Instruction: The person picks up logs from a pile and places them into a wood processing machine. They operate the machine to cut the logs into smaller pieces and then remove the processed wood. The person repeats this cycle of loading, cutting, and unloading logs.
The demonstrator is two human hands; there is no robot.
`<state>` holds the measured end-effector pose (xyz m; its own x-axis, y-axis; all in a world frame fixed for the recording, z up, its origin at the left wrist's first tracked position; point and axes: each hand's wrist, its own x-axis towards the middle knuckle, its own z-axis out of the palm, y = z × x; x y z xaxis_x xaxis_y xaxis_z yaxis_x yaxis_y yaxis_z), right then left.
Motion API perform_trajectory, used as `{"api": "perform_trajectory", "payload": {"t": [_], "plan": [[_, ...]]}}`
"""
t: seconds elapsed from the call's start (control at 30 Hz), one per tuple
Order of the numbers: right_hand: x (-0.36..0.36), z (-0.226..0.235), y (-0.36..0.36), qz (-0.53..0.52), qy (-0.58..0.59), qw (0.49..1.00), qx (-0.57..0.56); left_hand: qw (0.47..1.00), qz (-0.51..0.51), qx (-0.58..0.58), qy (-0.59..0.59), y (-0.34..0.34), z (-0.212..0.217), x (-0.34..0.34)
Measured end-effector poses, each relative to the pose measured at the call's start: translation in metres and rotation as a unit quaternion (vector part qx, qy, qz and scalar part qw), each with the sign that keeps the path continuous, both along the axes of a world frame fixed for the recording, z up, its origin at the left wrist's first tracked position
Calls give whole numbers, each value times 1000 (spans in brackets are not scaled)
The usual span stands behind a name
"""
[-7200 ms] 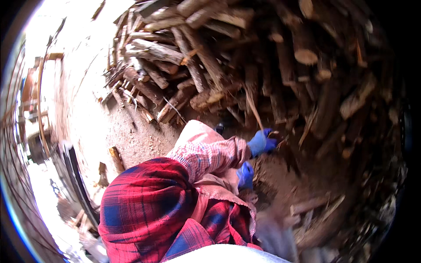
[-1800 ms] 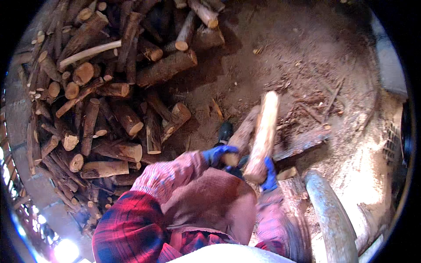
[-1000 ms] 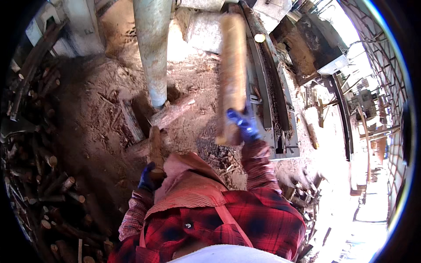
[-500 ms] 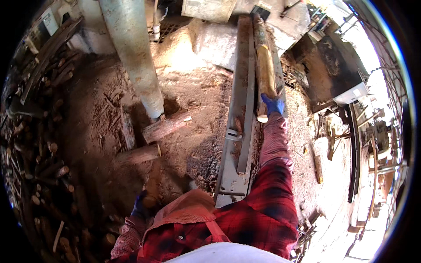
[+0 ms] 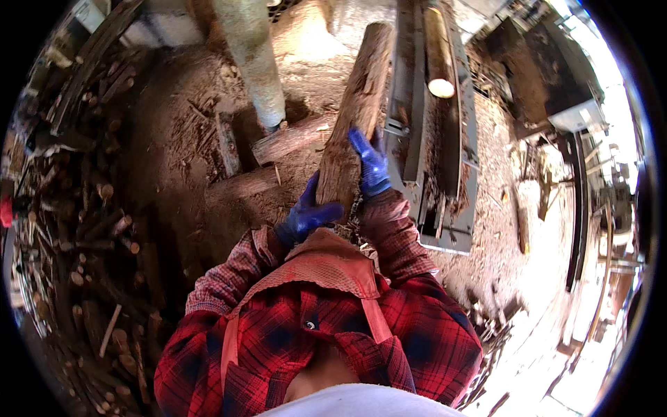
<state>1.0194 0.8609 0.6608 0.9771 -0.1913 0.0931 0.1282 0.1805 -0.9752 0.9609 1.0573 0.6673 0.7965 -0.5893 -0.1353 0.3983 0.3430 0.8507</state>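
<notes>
Right now both hands, in blue gloves, grip one rough-barked log (image 5: pixel 356 118) held out in front of the chest, its far end pointing away toward the top of the view; left hand (image 5: pixel 306 215) is closed round the log's near end from the left side, fingers wrapped under & thumb up along the bark; right hand (image 5: pixel 369 165) is a bit further up the log on its right side, fingers spread flat & pressed against the wood rather than curled fully round; log is off the ground, tilted slightly, just left of a long grey metal trough (image 5: pixel 432 139) w/ raised side rails; a second, paler peeled log (image 5: pixel 438 48) lies lengthwise in that trough, cut end facing the viewer, well apart from the held log; sawdust & bark bits lie along the trough's inner channel; left of the held log a grey post (image 5: pixel 253 62) stands on the dirt floor (image 5: pixel 174 153), w/ two short logs (image 5: pixel 267 163) lying on the ground by its base; further left, along the edge of the view, a big stack of firewood (image 5: pixel 83 264), cut ends showing; person wears a red plaid shirt (image 5: pixel 313 333) w/ a faded red hood or collar over it; far right is bright, blurred yard w/ machinery, detail can't be made out.
</notes>
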Motion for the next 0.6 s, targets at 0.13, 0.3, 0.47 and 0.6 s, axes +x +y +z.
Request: {"api": "perform_trajectory", "payload": {"t": [0.13,0.3,0.47,0.6], "plan": [[-34,85,-31,-98,-94,989,63,975,-151,-127,-107,-43,46,4],[-55,162,-93,-213,-146,952,-163,948,-144,43,-281,-58,41,11],[-52,84,-214,-184,125,956,-192,924,-246,228,-184,-45,10,20],[-4,-20,-226,-239,115,565,-782,939,-133,292,-121,28,-62,10]]}}
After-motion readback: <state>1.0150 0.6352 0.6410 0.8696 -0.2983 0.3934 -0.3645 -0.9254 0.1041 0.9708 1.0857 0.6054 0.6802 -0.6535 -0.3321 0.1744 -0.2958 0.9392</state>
